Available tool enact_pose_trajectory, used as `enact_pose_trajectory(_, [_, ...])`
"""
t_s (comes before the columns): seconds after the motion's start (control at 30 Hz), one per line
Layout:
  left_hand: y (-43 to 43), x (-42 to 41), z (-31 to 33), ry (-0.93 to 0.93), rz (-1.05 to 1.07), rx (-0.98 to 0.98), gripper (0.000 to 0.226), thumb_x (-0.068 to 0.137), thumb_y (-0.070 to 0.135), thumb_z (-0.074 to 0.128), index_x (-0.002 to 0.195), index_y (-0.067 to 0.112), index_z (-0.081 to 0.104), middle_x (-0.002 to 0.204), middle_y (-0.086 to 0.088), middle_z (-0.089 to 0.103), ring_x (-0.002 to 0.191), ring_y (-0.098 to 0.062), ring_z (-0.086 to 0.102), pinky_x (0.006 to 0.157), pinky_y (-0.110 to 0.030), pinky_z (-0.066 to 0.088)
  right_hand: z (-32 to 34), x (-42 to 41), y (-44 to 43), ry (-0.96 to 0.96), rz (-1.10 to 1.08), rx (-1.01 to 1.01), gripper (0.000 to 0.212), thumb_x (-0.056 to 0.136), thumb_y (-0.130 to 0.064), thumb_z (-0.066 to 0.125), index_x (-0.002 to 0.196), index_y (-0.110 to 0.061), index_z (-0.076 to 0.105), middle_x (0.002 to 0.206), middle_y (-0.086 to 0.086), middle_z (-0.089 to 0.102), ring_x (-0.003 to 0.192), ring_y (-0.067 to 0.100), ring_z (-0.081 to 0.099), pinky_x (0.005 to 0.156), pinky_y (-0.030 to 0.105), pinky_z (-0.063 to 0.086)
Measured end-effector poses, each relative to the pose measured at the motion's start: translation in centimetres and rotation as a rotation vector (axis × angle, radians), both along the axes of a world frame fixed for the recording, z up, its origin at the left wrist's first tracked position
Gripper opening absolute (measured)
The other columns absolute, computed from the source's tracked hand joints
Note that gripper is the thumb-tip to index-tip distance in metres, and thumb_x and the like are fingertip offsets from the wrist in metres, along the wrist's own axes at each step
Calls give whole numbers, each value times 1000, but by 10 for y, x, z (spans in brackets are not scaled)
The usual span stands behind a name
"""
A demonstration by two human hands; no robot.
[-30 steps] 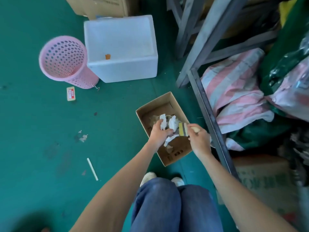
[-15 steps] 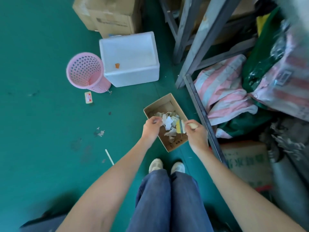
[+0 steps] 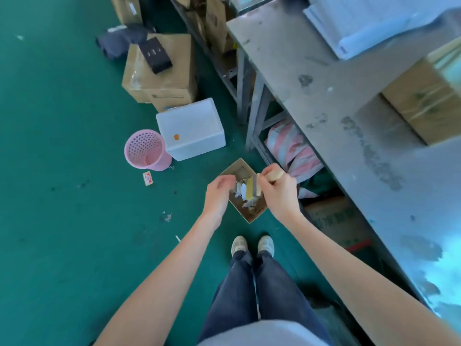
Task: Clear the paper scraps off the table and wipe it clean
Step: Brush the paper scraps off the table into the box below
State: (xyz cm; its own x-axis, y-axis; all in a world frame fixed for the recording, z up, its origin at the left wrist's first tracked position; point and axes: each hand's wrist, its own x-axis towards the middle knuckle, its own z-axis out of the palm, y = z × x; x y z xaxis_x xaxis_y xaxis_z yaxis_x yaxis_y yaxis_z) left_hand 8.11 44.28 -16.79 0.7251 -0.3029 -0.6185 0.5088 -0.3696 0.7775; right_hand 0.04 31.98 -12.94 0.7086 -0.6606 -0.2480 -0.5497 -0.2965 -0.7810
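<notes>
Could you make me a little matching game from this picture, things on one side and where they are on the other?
Things:
1. pink basket
2. paper scraps
3. brush
4. black device

Places:
A. in the right hand
B. on top of a carton
C. on the floor beside the white foam box
D. inside the small cardboard box

Pairs: 1-C, 2-D, 3-A, 4-B

Storeroom or workshop, warehouse-like. Painted green floor (image 3: 62,171), stained and littered. Worn grey metal workbench (image 3: 324,101) with steel legs, cardboard cartons (image 3: 159,78) stacked on floor and under the bench, white foam box (image 3: 192,128), pink plastic bin (image 3: 144,151), striped sacks (image 3: 291,148) stuffed underneath.
</notes>
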Motion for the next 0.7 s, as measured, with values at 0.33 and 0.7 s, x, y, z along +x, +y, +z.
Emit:
enact_pose_trajectory(0.33, [-54,-34,88,-66,-119,-218,22,96,15,46,99,16,68,107,-3,70,102,-16,65,89,-27,48,107,-56,-42,-307,-297,-50,11,81,-13,53,70,-14,57,55,-3,57,55,8,53,57,23,40])
enact_pose_trajectory(0.7, [-201,-120,114,-246,-619,-288,17,95,24,51,101,31,66,102,13,69,96,1,64,79,-13,47,135,-196,-150,-420,-739,-116,10,75,-14,53,65,-11,55,47,-21,49,50,0,44,49,12,30])
